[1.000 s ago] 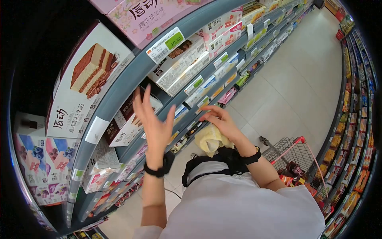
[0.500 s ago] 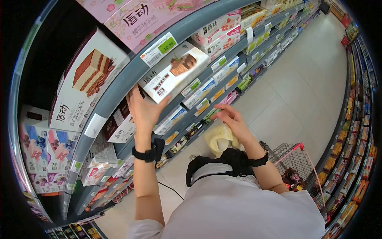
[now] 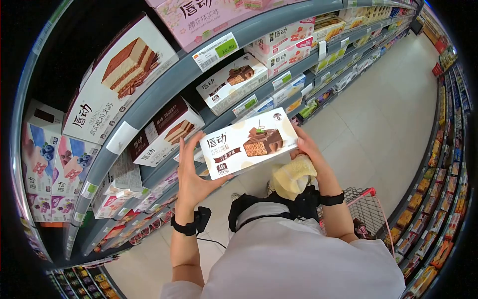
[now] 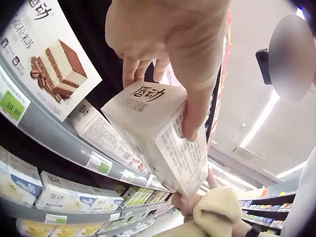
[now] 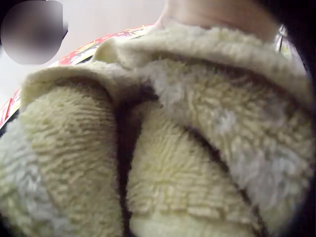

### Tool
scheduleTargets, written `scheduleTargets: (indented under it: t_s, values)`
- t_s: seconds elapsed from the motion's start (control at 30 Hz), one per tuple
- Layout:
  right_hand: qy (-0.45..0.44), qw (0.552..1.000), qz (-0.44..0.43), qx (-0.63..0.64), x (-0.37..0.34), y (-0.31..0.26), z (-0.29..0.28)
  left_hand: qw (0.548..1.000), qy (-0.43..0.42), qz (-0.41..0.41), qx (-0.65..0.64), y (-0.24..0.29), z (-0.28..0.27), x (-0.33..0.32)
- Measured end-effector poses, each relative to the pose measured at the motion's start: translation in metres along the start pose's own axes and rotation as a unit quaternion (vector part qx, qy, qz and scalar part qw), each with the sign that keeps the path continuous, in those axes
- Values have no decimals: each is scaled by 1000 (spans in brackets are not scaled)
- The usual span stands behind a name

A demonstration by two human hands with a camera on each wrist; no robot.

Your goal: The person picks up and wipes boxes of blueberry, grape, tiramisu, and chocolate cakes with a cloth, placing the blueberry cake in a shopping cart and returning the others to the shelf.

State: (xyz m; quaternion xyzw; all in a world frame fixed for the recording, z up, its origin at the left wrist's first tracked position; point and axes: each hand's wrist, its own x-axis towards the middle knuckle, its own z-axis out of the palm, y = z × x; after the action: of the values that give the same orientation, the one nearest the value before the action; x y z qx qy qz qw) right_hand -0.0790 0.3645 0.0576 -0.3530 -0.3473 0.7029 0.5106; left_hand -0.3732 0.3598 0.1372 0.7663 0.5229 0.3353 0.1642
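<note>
A white chocolate cake box [image 3: 251, 143] is held level in front of the body between both hands. At its left end my left hand [image 3: 192, 172] grips it, thumb along the lower edge and fingers at the upper edge. My right hand [image 3: 309, 143] holds the right end near the corner. Below that hand a pale yellow towel [image 3: 294, 178] bunches at the wrist. In the left wrist view the box [image 4: 148, 116] shows its end and printed side under the left thumb. The towel [image 5: 173, 182] fills the right wrist view, hiding the right fingers there.
Shelves on the left carry a similar white box [image 3: 231, 82], a brown-and-white cake box [image 3: 169, 132], a large tiramisu box [image 3: 122, 74] and a pink box [image 3: 209, 20]. A wire shopping cart [image 3: 368, 212] stands at the right, with snack shelves [image 3: 443, 199] across the aisle.
The left hand has drawn the white cake box off the shelf toward the body. The right hand has come up and taken hold of its other end.
</note>
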Motion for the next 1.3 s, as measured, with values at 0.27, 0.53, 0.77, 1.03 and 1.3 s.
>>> scheduleTargets:
  t_s: [0.27,0.53,0.77,1.03,1.3]
  values:
    - [62,998,-2,-11,-13,3,-8,946,7,-98,-309,-6,37,-22]
    - [8,1000,-21,13,-34,-24,2,915,56,-145,-372,-7,40,-25]
    - [-22,998,-27,-48,-29,-14,-9,881,62,-245,-401,-6,34,-36]
    - [-42,997,30,-57,-29,-19,1,881,41,-308,-358,-16,36,-49]
    - [-45,997,15,-55,-26,-20,2,876,49,-318,-360,-10,33,-48]
